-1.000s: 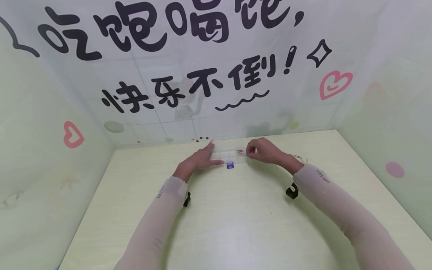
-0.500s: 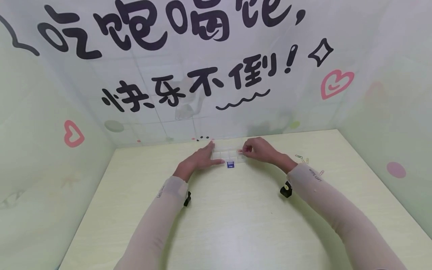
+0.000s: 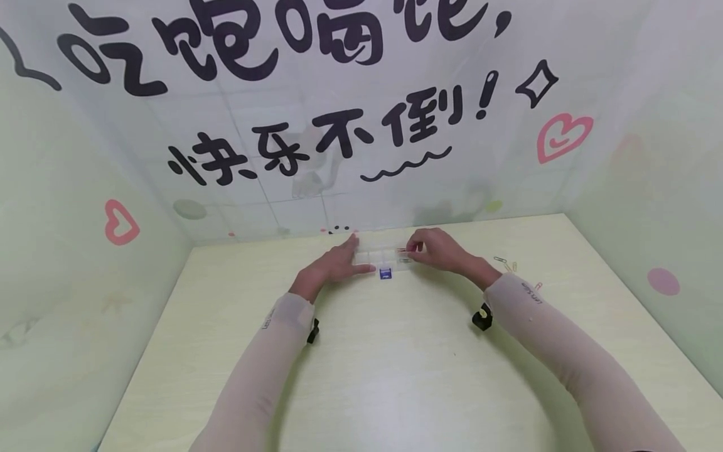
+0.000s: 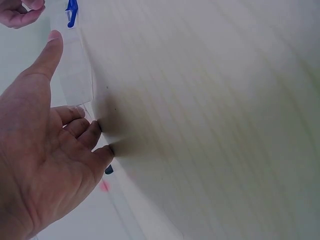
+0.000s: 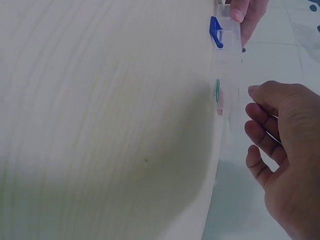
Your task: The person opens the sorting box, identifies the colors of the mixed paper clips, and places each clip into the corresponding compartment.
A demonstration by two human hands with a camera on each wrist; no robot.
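A clear plastic compartment box (image 3: 375,256) with a blue latch (image 3: 385,273) lies near the back wall. My left hand (image 3: 340,263) rests at its left end, fingers stretched to the far side and thumb along the near side. My right hand (image 3: 437,250) is at the box's right end, thumb and forefinger tips close together beside red paper clips (image 3: 401,250) in the end compartment. The right wrist view shows a green paper clip (image 5: 217,90) inside the box and the other right fingers (image 5: 252,129) curled. I cannot tell whether the right fingertips pinch a clip.
Several loose paper clips lie right of the right wrist, among them a green one (image 3: 499,259) and a pink one (image 3: 538,286). The white printed wall (image 3: 271,213) rises directly behind the box, and side walls enclose the pale wooden table (image 3: 384,376).
My right hand has moved slightly left, its fingertips now over the end compartment with the red clips. My left hand has stayed at the box's left end.
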